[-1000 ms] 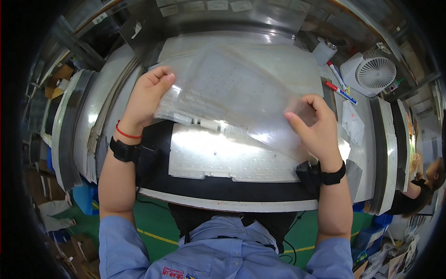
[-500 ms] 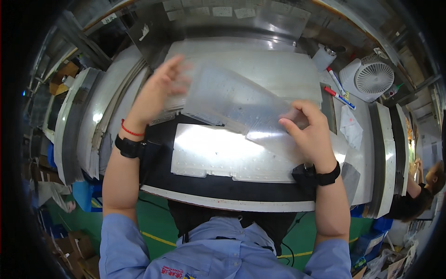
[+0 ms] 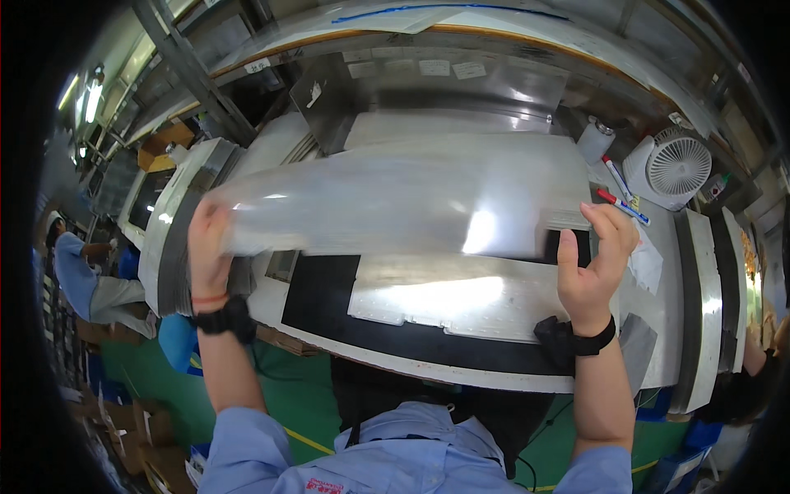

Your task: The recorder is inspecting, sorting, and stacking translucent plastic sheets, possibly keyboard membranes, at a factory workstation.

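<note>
A thin, see-through plastic sheet point(image 3: 370, 202) is stretched across the work area, smeared by motion. My left hand point(image 3: 208, 243) is closed on its left end. Beside the sheet's right end, my right hand point(image 3: 599, 267) has its fingers and thumb apart, holding nothing. Below the sheet, a shiny flat panel point(image 3: 436, 309) with notches along its near edge lies on a black mat point(image 3: 321, 288). Behind it, more pale flat sheets point(image 3: 527, 152) are stacked on the table; the raised sheet covers part of them.
At the back right stand a white fan point(image 3: 671, 169), a bottle point(image 3: 594, 142) and markers point(image 3: 623, 206). A crumpled white cloth point(image 3: 648, 262) lies right of my hand. Stacked panels point(image 3: 698, 309) stand at the right, others point(image 3: 177, 222) at the left. A shelf point(image 3: 494, 37) spans overhead. Another person point(image 3: 78, 263) is far left.
My left hand has moved left and taken hold of the sheet, which has swung out wide to the left. My right hand has let go and opened. The view has shifted.
</note>
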A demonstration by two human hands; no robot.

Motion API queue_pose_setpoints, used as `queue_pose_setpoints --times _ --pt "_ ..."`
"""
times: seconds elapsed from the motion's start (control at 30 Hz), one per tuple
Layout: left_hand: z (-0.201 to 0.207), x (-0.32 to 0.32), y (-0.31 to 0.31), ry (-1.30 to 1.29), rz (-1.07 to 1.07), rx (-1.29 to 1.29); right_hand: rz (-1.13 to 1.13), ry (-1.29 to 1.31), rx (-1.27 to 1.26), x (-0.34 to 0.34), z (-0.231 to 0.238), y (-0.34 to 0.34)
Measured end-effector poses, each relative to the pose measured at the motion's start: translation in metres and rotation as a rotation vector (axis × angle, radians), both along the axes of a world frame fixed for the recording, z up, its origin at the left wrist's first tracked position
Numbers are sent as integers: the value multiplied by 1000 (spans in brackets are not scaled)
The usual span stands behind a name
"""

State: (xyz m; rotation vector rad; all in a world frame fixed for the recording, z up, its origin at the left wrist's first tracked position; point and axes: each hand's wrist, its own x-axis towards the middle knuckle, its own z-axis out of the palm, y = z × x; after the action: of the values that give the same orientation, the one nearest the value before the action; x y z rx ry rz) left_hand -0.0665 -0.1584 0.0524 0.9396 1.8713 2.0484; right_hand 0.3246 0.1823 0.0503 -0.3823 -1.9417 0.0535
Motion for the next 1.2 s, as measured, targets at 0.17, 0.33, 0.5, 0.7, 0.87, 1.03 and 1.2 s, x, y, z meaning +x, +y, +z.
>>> queue_pose_setpoints --times 0.17,0.33,0.5,0.7,0.87,1.03,1.2 --pt "-54 -43 -158 -26 394 151 275 -252 -404 -7 -15 4" --pt "-108 -70 -209 -105 618 159 363 -782 -522 -9 -21 -5" --pt "-129 -83 -213 -153 723 115 340 -784 -492 -9 -23 -7" --pt "-91 -76 -174 270 1216 -90 317 -789 -436 -14 -18 -12" --pt "-30 -9 -52 105 527 98 339 -768 -531 -13 -19 -12" --pt "-2 64 89 -216 -550 -178 385 -753 -601 -12 -17 -6" --pt "-6 74 165 -22 -828 -482 369 -664 -529 -11 -23 6"
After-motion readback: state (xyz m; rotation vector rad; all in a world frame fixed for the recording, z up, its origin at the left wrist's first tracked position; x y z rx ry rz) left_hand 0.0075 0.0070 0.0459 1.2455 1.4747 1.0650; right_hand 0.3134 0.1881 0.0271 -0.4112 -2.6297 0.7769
